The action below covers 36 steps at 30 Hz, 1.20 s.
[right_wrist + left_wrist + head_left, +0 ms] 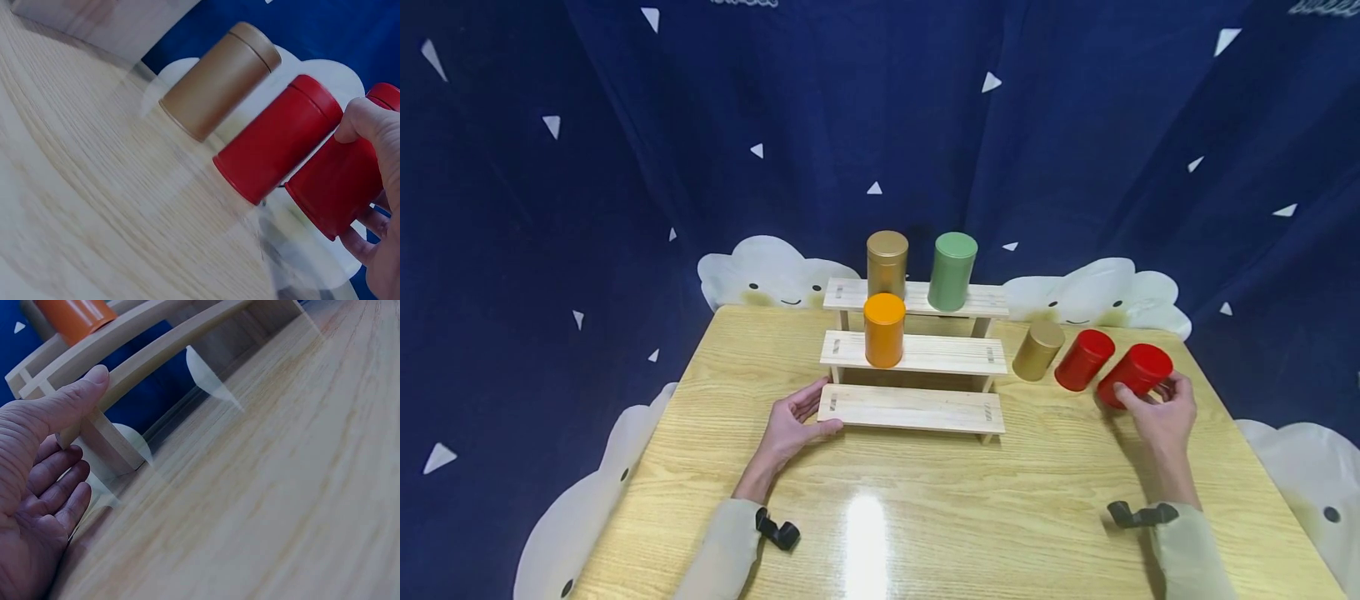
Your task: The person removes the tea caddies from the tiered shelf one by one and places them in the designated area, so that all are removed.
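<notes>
My right hand (1168, 412) grips a red lidded canister (1133, 377) at the right of the table, thumb on its near side. In the right wrist view this canister (337, 181) looks raised slightly off the tabletop. Just left of it stand another red canister (1084, 360) and a shorter gold canister (1038, 351). My left hand (792, 423) holds the left end of the lowest step of a three-step wooden rack (910, 408). Its thumb lies on the plank's front edge (119, 384); the other fingers are curled below, beside the leg.
An orange canister (884, 332) stands on the rack's middle step. On the top step are a gold canister (887, 262) and a green canister (952, 273). A dark blue curtain (820, 108) with white triangles and clouds hangs behind the wooden table (985, 517).
</notes>
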### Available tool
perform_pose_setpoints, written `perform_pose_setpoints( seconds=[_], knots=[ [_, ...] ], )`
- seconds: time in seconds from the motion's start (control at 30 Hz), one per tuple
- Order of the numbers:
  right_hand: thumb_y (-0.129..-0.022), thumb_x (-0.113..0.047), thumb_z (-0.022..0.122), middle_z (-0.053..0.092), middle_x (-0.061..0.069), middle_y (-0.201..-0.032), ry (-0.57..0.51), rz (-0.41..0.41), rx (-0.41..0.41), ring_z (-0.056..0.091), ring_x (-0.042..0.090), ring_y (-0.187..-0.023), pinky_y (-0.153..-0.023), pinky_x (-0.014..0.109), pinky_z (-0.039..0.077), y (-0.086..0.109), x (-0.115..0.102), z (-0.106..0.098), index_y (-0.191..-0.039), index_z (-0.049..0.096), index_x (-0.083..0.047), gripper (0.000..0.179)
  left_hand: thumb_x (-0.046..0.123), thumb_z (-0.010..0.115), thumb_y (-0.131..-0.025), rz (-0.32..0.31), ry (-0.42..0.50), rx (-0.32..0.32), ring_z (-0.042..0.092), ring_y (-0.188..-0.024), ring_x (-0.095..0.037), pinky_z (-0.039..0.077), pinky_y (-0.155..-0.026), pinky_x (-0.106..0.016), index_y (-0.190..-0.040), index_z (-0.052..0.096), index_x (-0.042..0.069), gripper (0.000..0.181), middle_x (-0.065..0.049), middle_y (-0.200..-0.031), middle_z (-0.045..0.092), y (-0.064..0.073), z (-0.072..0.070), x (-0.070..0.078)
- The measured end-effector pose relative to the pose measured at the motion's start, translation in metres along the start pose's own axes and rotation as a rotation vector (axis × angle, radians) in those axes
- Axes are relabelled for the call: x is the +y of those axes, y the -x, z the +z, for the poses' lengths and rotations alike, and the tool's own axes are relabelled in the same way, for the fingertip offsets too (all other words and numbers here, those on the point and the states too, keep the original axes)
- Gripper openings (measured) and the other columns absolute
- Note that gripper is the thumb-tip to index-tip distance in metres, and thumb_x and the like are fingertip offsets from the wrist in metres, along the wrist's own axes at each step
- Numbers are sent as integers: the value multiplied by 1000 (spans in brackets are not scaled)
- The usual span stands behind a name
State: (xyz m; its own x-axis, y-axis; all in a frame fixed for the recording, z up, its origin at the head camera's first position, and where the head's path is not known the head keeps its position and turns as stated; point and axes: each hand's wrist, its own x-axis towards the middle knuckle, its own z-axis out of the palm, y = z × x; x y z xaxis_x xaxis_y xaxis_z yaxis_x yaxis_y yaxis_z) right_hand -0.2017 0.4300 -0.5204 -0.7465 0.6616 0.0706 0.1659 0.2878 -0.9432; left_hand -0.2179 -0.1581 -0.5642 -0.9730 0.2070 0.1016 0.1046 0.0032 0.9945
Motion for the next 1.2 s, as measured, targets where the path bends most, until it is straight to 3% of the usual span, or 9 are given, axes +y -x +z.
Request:
perform_pose_setpoints(
  seconds=[0.27,0.47,0.63,0.73,0.87,1.2],
  knots=[
    [-82,-6,86,56,-15,-114,-60,-11,18,56,3,-103,-77,2,50,-14,6,6,-134,53,-20,63,-1,91,-78,-12,-4,18,53,-141,-32,45,-115,-26,-150,55,4,80,-16,-151,57,2,-1,-1],
    [-82,-7,88,58,-13,-114,-84,64,19,57,4,-99,-74,4,50,-24,12,7,-133,54,-23,64,-1,90,-78,-10,-5,14,53,-141,-31,45,-115,-25,-150,55,3,80,-16,-151,57,0,0,-2],
    [-84,-13,88,60,-1,-131,-56,126,-4,58,10,-107,-83,8,53,-29,15,9,-140,53,-26,67,-2,90,-78,-11,6,18,53,-141,-31,45,-114,-23,-150,55,3,81,-16,-151,57,1,0,-2],
    [-84,-13,88,58,4,-144,-88,164,-12,57,15,-118,-103,18,53,-31,15,10,-143,52,-28,70,-2,90,-78,-8,7,15,52,-141,-31,45,-114,-22,-150,54,3,81,-16,-151,57,1,-1,-2],
    [-83,-13,90,56,4,-149,-137,198,-16,55,17,-126,-118,31,45,-32,15,11,-144,53,-29,73,-2,90,-78,-7,10,13,52,-142,-32,45,-114,-21,-150,54,2,81,-17,-151,57,1,-1,-1],
    [-81,-4,89,64,-1,-131,-240,158,1,61,11,-112,-95,8,52,-35,17,11,-137,58,-25,68,-2,90,-78,-15,2,14,52,-142,-32,45,-114,-22,-150,55,3,81,-17,-151,57,0,1,0]
  ],
)
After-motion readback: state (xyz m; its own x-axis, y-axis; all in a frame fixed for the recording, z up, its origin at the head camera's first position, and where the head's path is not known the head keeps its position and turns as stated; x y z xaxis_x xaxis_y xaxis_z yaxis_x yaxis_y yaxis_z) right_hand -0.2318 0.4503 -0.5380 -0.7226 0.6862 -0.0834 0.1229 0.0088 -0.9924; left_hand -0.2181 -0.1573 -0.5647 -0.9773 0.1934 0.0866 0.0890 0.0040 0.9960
